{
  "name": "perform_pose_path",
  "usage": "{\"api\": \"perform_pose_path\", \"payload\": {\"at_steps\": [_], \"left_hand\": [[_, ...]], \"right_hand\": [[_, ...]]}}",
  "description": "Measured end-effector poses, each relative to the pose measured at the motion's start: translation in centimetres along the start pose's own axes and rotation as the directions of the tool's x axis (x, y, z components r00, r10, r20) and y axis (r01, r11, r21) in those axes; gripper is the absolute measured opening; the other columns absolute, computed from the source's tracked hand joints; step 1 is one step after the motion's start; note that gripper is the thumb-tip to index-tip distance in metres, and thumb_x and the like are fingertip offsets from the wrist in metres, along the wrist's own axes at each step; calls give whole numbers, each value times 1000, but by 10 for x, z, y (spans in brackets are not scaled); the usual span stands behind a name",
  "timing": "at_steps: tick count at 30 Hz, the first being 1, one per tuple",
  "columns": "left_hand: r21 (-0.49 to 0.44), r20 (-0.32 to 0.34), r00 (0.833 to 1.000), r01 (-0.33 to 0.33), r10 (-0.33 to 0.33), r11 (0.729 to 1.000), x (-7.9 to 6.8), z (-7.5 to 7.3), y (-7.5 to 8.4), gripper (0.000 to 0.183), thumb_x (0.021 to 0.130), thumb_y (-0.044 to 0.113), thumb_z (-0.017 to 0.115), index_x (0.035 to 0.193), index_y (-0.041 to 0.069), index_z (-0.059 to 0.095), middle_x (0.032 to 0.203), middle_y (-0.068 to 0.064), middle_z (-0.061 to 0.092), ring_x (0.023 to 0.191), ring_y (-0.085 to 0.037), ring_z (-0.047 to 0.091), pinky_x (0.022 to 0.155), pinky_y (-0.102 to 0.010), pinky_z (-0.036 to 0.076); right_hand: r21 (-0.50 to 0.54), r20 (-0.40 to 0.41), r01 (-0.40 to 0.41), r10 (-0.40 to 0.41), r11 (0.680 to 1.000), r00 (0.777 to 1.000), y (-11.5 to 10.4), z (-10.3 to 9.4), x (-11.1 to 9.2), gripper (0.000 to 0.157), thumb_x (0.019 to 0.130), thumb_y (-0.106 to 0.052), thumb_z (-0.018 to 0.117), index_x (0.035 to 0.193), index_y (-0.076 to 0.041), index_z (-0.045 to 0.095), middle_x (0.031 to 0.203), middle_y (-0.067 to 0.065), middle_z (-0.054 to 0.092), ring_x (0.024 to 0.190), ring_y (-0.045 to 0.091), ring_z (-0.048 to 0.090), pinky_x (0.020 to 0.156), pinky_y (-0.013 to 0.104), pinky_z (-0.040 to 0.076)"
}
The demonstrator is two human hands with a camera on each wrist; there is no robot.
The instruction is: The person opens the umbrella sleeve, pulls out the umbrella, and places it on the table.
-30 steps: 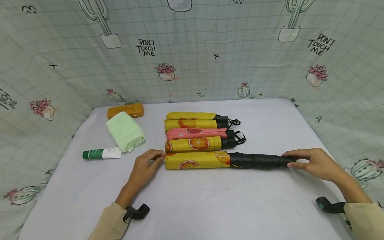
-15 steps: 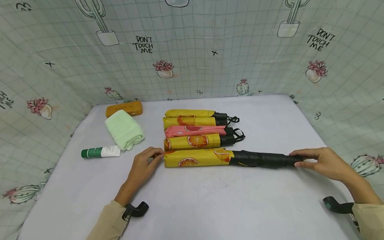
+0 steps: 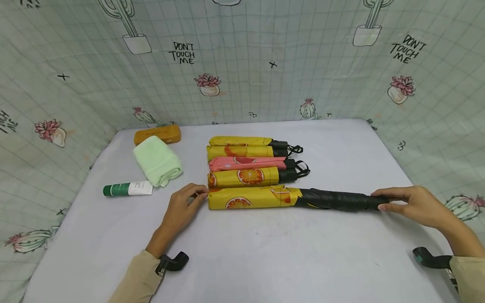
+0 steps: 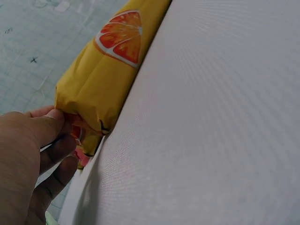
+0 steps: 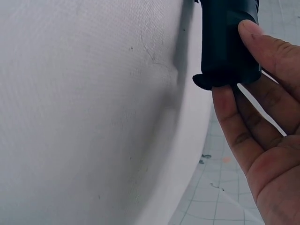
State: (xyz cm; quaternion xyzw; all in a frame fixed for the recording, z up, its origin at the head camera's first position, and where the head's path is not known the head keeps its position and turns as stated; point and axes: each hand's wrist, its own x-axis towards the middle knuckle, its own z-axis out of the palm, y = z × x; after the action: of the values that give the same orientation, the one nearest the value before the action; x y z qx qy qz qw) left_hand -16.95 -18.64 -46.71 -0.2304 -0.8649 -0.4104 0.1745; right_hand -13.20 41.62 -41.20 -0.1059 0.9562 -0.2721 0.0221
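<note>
A black folded umbrella (image 3: 333, 199) lies partly inside a yellow cover (image 3: 261, 198) printed with orange slices, nearest of a row on the table. My left hand (image 3: 182, 207) pinches the closed left end of that cover between thumb and finger; the left wrist view shows the bunched cover end (image 4: 89, 101) at the fingertips. On the right, my right hand (image 3: 422, 206) grips the handle end of the umbrella with thumb and fingers. In the right wrist view the black handle (image 5: 225, 44) shows its flat end. The umbrella's left part is hidden within the cover.
Behind lie several covered umbrellas, among them a pink one (image 3: 248, 163) and a yellow one (image 3: 244, 177). At the left are a green towel (image 3: 158, 161), a brown case (image 3: 158, 134) and a green-and-white tube (image 3: 128, 189). A printed curtain (image 3: 242, 54) hangs behind the table.
My right hand has moved to the right, drawing the umbrella's handle with it, and the cover's open end has shifted slightly right. My left hand keeps its hold on the cover's end.
</note>
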Motion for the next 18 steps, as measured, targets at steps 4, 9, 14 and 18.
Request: {"api": "perform_pose_path", "payload": {"at_steps": [4,9,14,18], "left_hand": [[-2,1,1000,2,-2,1000,0,0,1,13,90,3,73,101,12,72,96,3,69,86,-11,62,71,-28,51],[-4,6,1000,4,-4,1000,-2,2,-1,14,90,3,73,101,11,72,97,3,69,85,-11,62,70,-26,51],[-6,12,1000,-2,2,1000,-1,2,-3,14,91,6,73,103,13,72,98,3,69,87,-11,62,70,-27,51],[-6,-35,999,12,-12,1000,0,-1,-4,14,92,10,74,105,14,72,96,5,68,86,-10,62,71,-30,50]], "right_hand": [[-4,0,-4,4,1000,1000,3,2,1,34,84,-31,82,116,-20,76,115,0,70,100,-23,43,74,11,45],[-26,11,-20,21,999,1000,7,-1,-1,35,84,-32,82,117,-20,75,117,1,69,99,-23,41,73,17,49],[-23,-3,-24,24,999,1000,11,-2,0,34,85,-29,82,116,-16,76,117,9,70,98,-25,40,72,14,47],[9,3,-28,28,1000,1000,13,1,2,35,86,-29,81,117,-15,75,115,-2,69,99,-24,42,72,9,45]]}}
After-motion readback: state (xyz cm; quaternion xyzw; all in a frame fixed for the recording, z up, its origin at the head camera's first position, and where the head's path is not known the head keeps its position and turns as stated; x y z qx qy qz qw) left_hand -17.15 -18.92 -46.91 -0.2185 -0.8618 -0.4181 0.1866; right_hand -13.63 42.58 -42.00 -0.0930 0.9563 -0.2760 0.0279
